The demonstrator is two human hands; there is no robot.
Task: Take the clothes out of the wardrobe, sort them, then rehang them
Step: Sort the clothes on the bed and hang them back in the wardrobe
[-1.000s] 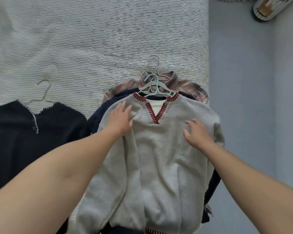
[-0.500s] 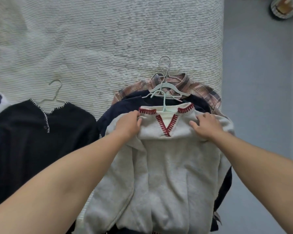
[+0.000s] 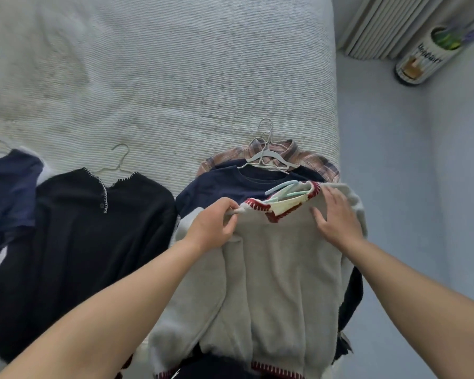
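Two hands work a grey sweater lying atop a pile at the bed's right edge. Left hand: grip closed, pinching the sweater's left shoulder beside the red-stitched V-neck. Right hand: grip open, fingers spread flat on the right shoulder. A pale blue hanger protrudes from the neckline. Beneath lie a navy top and plaid shirt; a black sweater lies to the left.
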